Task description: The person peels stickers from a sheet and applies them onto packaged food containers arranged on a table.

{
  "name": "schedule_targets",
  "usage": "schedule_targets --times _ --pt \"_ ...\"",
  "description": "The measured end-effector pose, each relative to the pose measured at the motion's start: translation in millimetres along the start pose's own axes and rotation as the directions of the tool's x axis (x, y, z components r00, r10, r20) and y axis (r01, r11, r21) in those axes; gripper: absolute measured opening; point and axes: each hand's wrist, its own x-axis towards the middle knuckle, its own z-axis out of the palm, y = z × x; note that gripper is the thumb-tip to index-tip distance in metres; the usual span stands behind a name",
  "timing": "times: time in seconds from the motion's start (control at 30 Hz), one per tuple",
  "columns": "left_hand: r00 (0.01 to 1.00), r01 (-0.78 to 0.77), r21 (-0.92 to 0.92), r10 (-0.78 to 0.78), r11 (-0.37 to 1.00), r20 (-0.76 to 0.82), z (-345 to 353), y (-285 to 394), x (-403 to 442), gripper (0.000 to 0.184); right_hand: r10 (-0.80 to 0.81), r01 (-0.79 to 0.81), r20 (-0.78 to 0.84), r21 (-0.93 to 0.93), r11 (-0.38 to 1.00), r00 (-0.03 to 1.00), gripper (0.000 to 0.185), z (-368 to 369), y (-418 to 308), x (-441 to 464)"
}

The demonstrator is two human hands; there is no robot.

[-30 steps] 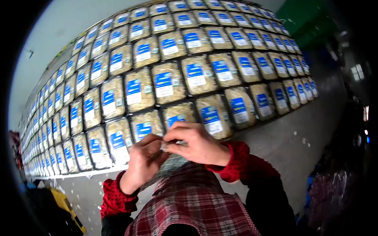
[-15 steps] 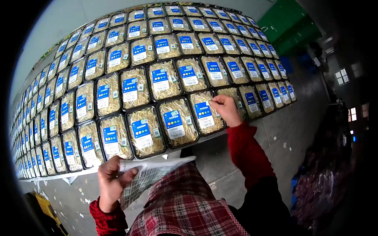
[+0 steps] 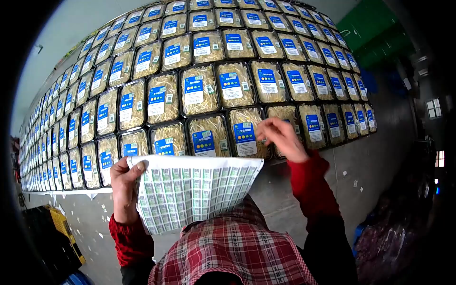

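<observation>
My left hand (image 3: pixel 126 187) grips the left edge of a sheet of stickers (image 3: pixel 199 190), thumb on top. Rows of small green-and-white printed stickers cover the sheet, which is held out flat above my lap and overlaps the front packs. My right hand (image 3: pixel 282 137), slightly blurred, hovers at the right side of a pack of bean sprouts (image 3: pixel 246 133) in the front row. Its fingers are loosely bent and a little apart, with nothing visible in them. That pack has a blue-and-white label with a small green sticker at its upper corner.
Many black-trayed packs of bean sprouts (image 3: pixel 199 90) stand in rows across a long table. Behind it at right is a green cabinet (image 3: pixel 365 28). A yellow-and-black crate (image 3: pixel 54 232) sits on the floor at lower left, and dark purple bags (image 3: pixel 387 242) lie at lower right.
My right hand has come off the pack's label and its pinch has loosened; a green sticker now shows there. My left hand has raised and turned the sheet so its printed face shows.
</observation>
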Motion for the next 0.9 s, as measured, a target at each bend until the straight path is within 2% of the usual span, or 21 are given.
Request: schedule_targets --times 0.03,0.07,0.1,0.17,0.2,0.23,0.3,0.33,0.37,0.43,0.47,0.5,0.57,0.6,0.7,0.77,0.83,0.9 --pt "0.999 0.028 -0.006 -0.029 1.000 -0.019 4.5 0.3 2.5 0.009 -0.058 0.024 0.115 0.273 0.962 0.992 0.034 8.9 -16.2 -24.5" --pt "1.000 0.017 -0.031 -0.017 0.999 -0.001 6.2 -3.2 4.9 0.009 -0.275 0.203 0.169 0.348 0.915 0.947 0.046 21.0 -3.9 -33.3" --pt "1.000 0.013 -0.031 -0.013 0.999 -0.002 8.8 -5.6 7.5 0.009 -0.240 0.236 0.137 0.045 0.971 0.961 0.046 33.3 -28.1 -49.1" --pt "0.999 0.021 -0.066 -0.024 0.998 -0.039 11.9 -10.9 12.2 0.010 -0.314 0.313 0.019 0.022 0.949 0.949 0.042 45.8 -11.7 -52.0" --pt "1.000 0.001 -0.071 -0.002 0.997 -0.018 4.9 -19.0 16.6 0.011 -0.230 0.233 -0.040 0.206 0.950 0.972 0.037 45.2 -9.4 -50.9" --pt "0.999 -0.001 -0.019 0.002 1.000 0.042 -0.5 -23.4 21.5 0.018 -0.204 0.217 -0.080 0.238 0.947 0.976 0.022 38.4 -4.6 -46.9" --pt "0.989 -0.085 0.072 0.076 0.994 0.125 9.3 -30.7 17.0 0.026 -0.170 0.174 -0.036 0.198 0.965 0.985 0.007 19.6 -2.3 -46.5" --pt "0.987 -0.104 0.156 0.083 0.982 0.136 10.6 -33.2 16.4 0.030 -0.178 0.177 -0.006 0.136 0.975 0.984 0.010 13.9 -9.5 -49.1" --pt "0.997 -0.036 0.163 0.024 0.986 0.075 7.2 -34.9 17.6 0.024 -0.179 0.179 -0.012 0.134 0.975 0.984 0.010 9.6 -9.2 -50.2" --pt "0.996 -0.088 0.013 0.088 0.996 0.032 12.3 -36.4 22.5 0.016 -0.082 0.074 0.104 0.080 0.994 0.991 0.016 2.9 -6.2 -50.8" --pt "0.991 -0.128 0.051 0.129 0.990 -0.018 17.6 -36.0 22.4 0.014 -0.094 0.092 0.107 0.028 0.995 0.990 0.011 2.6 -0.4 -49.5" --pt "0.992 -0.128 0.051 0.129 0.990 -0.018 20.3 -35.8 22.2 0.014 -0.094 0.091 0.107 0.027 0.995 0.990 0.011 5.8 -7.8 -50.6" --pt "0.980 -0.193 0.162 0.197 0.968 -0.012 23.5 -35.2 20.9 0.015 -0.155 0.144 0.037 0.217 0.965 0.987 0.009 14.6 -26.8 -54.9" --pt "0.982 -0.183 0.154 0.187 0.971 -0.013 26.3 -32.7 19.7 0.016 -0.157 0.126 0.137 0.210 0.970 0.978 0.016 7.6 -20.3 -54.2" --pt "0.985 -0.170 0.111 0.165 0.979 0.055 48.6 -26.4 13.0 0.015 -0.073 0.046 0.168 0.159 0.986 0.983 0.018 0.4 -7.5 -52.1" --pt "0.989 -0.143 0.163 0.136 0.976 0.055 39.6 -31.1 13.7 0.015 -0.063 0.039 0.155 0.153 0.987 0.986 0.018 -1.8 -8.6 -53.1" --pt "0.991 -0.135 0.088 0.137 0.987 -0.009 38.8 -31.9 14.0 0.014 -0.096 0.072 0.106 0.208 0.975 0.990 0.017 0.3 -9.9 -55.7" --pt "0.986 -0.162 0.131 0.164 0.978 -0.008 35.4 -31.3 13.4 0.011 -0.115 0.096 0.117 0.162 0.982 0.986 0.014 -1.9 -5.6 -57.5"
